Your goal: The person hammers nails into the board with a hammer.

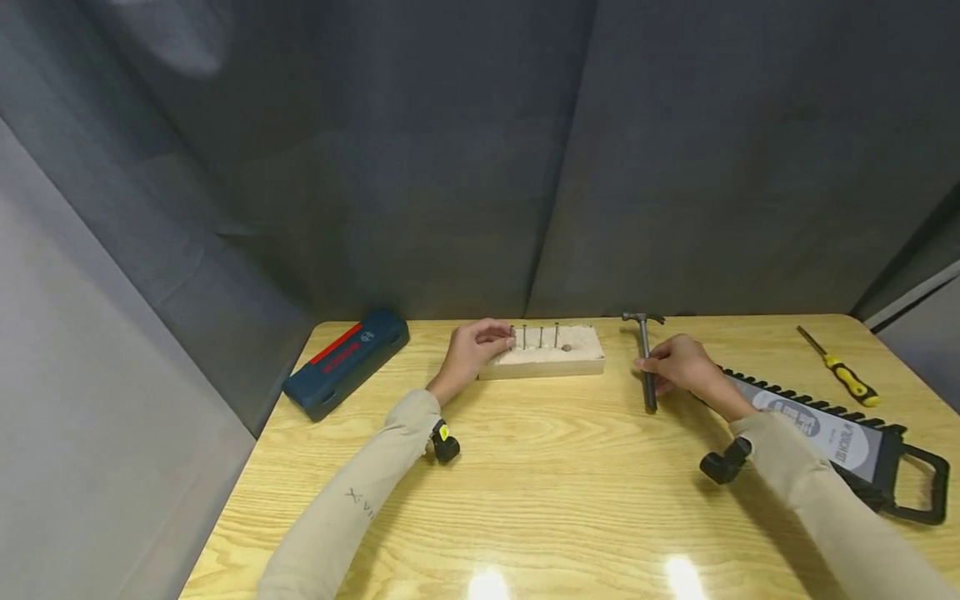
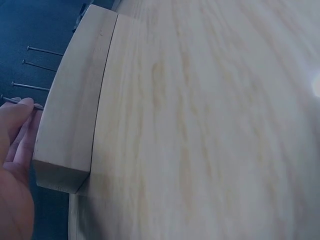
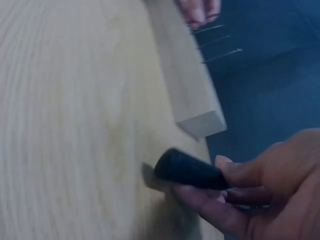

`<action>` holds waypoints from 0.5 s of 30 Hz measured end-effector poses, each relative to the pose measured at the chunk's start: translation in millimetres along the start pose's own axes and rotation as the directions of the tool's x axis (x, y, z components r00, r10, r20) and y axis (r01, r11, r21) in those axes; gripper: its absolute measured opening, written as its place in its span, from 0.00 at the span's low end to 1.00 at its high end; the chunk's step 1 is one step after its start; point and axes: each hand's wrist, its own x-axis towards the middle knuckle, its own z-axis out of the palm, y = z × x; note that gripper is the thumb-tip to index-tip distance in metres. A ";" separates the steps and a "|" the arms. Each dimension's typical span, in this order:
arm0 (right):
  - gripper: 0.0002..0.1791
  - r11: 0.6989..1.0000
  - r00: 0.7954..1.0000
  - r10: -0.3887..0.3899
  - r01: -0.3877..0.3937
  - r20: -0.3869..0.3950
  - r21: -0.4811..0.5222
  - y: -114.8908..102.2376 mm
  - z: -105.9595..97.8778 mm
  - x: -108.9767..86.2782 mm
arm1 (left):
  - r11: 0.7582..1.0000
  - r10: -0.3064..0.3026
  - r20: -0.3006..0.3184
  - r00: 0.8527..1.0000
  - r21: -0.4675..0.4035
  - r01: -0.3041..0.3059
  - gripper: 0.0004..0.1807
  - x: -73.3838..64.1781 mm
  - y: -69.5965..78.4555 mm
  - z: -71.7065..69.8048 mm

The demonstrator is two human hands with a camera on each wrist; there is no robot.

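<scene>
A pale wooden block [image 1: 542,369] lies near the table's far edge, with three thin nails [image 1: 541,337] upright in its top. At the block's left end, my left hand [image 1: 468,357] pinches another nail [image 2: 10,100] between thumb and fingers. A dark spot [image 1: 566,348] marks the top, right of the nails. My right hand [image 1: 682,365] grips a claw hammer [image 1: 644,337] by its dark handle [image 3: 187,170], to the right of the block. The hammer's head points toward the back curtain, and the handle's end faces me.
On the left lies a dark blue Bosch case [image 1: 348,362] with a red stripe. A handsaw [image 1: 855,446] lies partly beneath my right forearm. Beyond it is a yellow and black screwdriver [image 1: 851,382]. Dark curtain [image 1: 450,167] hangs behind the wooden table [image 1: 540,483].
</scene>
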 end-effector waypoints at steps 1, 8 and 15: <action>0.18 1.000 1.000 -0.003 0.003 -0.009 -0.030 -0.1 2.3 0.5 | 1.000 0.001 0.000 1.000 -0.001 -0.001 0.09 -0.2 0.1 0.4; 0.15 0.981 0.998 -0.024 0.014 -0.049 -0.191 -5.6 11.0 2.7 | 1.000 0.009 0.001 1.000 -0.012 -0.009 0.10 -0.6 -0.1 2.8; 0.22 0.945 0.996 -0.061 0.037 -0.064 -0.324 -10.7 11.4 15.1 | 1.000 0.013 -0.005 1.000 0.001 -0.013 0.10 1.3 -0.4 1.8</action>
